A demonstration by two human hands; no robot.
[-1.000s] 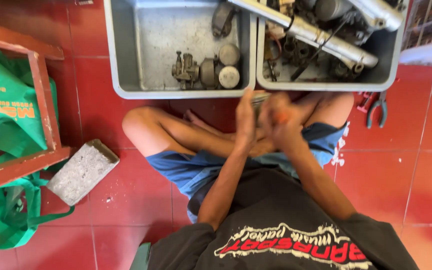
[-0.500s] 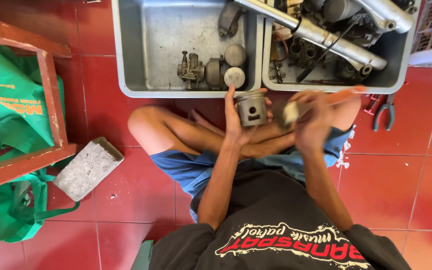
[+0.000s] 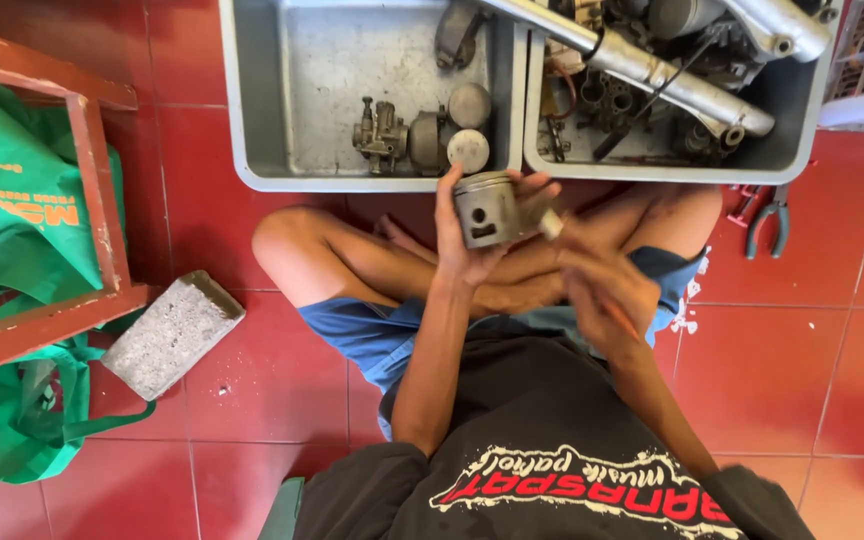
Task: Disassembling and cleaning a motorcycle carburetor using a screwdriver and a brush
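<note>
I sit cross-legged on red floor tiles. My left hand (image 3: pixel 464 250) holds a grey metal piston (image 3: pixel 485 208) upright above my legs, its pin hole facing me. My right hand (image 3: pixel 602 290) is just right of it, closed around a thin orange-handled tool (image 3: pixel 620 318) whose pale tip (image 3: pixel 550 224) touches the piston's right side. The hand is blurred, so the tool's kind is unclear.
Two grey trays stand ahead: the left tray (image 3: pixel 252 120) holds a carburettor (image 3: pixel 380 135) and round metal parts, the right tray (image 3: pixel 652 168) holds tubes and engine parts. Pliers (image 3: pixel 770 222) lie at right. A concrete block (image 3: pixel 172 333), red wooden frame (image 3: pixel 92 200) and green bags (image 3: pixel 12 230) sit left.
Both hands came apart from a clasp. The left hand now holds the piston up in plain view, and the right hand has drawn back toward my body with its tool tip at the piston.
</note>
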